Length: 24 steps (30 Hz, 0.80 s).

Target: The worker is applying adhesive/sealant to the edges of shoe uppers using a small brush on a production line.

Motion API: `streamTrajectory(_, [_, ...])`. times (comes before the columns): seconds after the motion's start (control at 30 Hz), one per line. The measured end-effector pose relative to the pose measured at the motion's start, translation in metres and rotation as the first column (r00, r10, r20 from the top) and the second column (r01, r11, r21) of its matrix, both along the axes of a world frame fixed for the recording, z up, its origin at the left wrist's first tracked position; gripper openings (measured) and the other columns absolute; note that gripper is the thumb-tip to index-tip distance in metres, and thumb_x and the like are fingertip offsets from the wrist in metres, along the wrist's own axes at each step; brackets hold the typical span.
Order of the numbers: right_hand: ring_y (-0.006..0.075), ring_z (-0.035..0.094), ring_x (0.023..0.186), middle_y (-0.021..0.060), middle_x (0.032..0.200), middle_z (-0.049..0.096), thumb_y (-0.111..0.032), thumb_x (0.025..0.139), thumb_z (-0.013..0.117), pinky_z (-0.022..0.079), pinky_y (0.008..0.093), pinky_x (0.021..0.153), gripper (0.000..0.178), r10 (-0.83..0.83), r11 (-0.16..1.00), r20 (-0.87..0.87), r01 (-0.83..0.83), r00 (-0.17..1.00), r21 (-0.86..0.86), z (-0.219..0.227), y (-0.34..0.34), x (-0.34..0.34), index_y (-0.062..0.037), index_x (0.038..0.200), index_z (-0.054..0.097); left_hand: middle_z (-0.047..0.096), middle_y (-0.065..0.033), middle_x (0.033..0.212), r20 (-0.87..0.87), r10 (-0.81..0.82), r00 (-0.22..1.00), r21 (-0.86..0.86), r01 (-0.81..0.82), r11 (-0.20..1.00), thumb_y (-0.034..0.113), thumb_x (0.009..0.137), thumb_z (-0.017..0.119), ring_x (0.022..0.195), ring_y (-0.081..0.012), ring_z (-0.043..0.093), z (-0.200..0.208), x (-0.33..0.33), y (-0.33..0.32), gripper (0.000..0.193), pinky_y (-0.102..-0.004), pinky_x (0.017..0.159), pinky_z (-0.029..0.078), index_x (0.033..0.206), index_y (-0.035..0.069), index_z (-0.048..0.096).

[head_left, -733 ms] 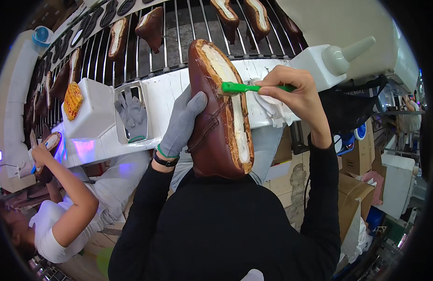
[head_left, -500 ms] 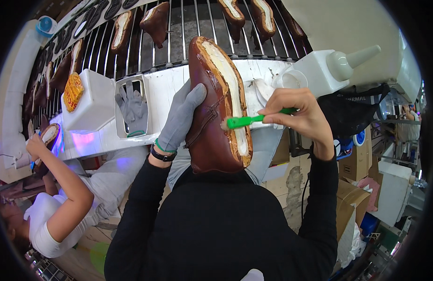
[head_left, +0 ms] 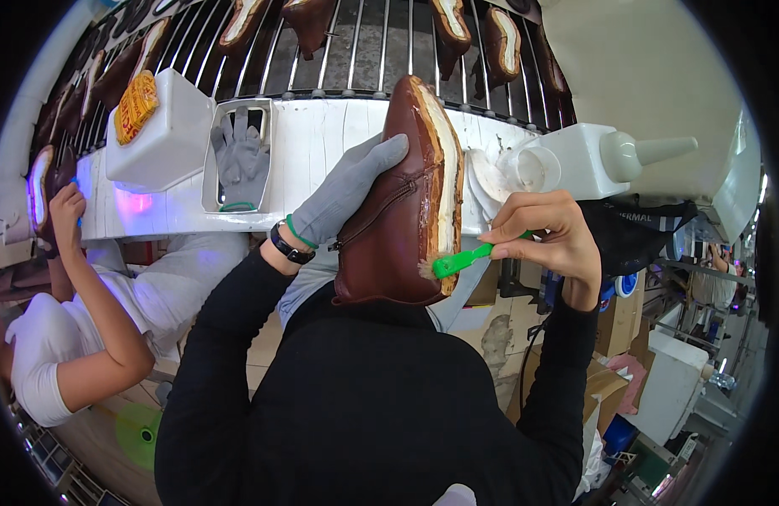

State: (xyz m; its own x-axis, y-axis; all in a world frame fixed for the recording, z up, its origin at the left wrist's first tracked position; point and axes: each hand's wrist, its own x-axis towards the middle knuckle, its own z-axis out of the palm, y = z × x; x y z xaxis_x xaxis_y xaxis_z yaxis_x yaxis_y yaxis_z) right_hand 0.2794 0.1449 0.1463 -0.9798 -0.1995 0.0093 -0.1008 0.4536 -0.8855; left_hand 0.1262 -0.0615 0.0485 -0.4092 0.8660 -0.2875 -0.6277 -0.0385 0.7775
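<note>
A brown leather boot upper (head_left: 388,223) with a side zip is held over my lap, its white-and-tan underside turned to the right. My left hand (head_left: 351,181), in a grey glove, grips it from the left, thumb on the leather. Bare, my right hand (head_left: 545,236) pinches the handle of a green brush (head_left: 461,260). The bristles touch the edge of the underside near the boot's lower end. Part of the left hand's fingers is hidden behind the boot.
A white bench (head_left: 313,143) runs ahead, bearing a tray (head_left: 267,181) with grey gloves, a white container (head_left: 174,118), a clear cup (head_left: 537,169) and a white nozzle bottle (head_left: 587,160). Beyond, a roller rack (head_left: 355,51) carries several boots. A co-worker's arm (head_left: 102,312) handles another shoe at left.
The brush has moved down along the underside's edge toward the boot's lower end. The boot is tilted more to the right, and the view has shifted slightly.
</note>
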Motion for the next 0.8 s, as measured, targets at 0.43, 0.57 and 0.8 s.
streamTrajectory(0.43, [0.0151, 0.066, 0.066, 0.0113, 0.074, 0.069, -0.007, 0.064, 0.083, 0.046, 0.0251, 0.058, 0.02, 0.128, 0.99, 0.072, -0.123, 0.989, -0.069, 0.005, 0.004, -0.026, -0.0005, 0.082, 0.075, 0.056, -0.0127, 0.13, 0.277, -0.263, 0.924, 0.098, 0.245, 0.965, 0.037, 0.102, 0.044, 0.11, -0.0154, 0.06, -0.026, 0.016, 0.014, 0.051, -0.0282, 0.098, 0.048, 0.138, 0.001, 0.042])
streamTrajectory(0.57, [0.0152, 0.066, 0.066, 0.0114, 0.073, 0.069, -0.007, 0.064, 0.084, 0.047, 0.0247, 0.058, 0.021, 0.146, 0.988, 0.055, -0.142, 0.988, -0.064, 0.0, 0.007, -0.032, -0.0003, 0.082, 0.075, 0.048, -0.0126, 0.138, 0.128, -0.346, 0.929, 0.241, 0.31, 0.92, 0.032, 0.103, 0.041, 0.121, -0.0167, 0.053, -0.042, 0.024, 0.014, 0.051, -0.0278, 0.105, 0.042, 0.143, 0.0, 0.035])
streamTrajectory(0.8, [0.0153, 0.065, 0.066, 0.0113, 0.073, 0.068, -0.007, 0.062, 0.084, 0.047, 0.0249, 0.058, 0.021, 0.141, 0.986, 0.009, -0.14, 0.99, -0.092, -0.003, 0.008, -0.043, -0.0006, 0.08, 0.076, 0.059, -0.0083, 0.12, -0.539, -0.158, 0.827, 0.124, 0.264, 0.957, 0.02, 0.086, 0.071, 0.109, -0.0134, 0.057, -0.005, 0.063, 0.003, 0.049, -0.0276, 0.097, 0.044, 0.127, 0.003, 0.051])
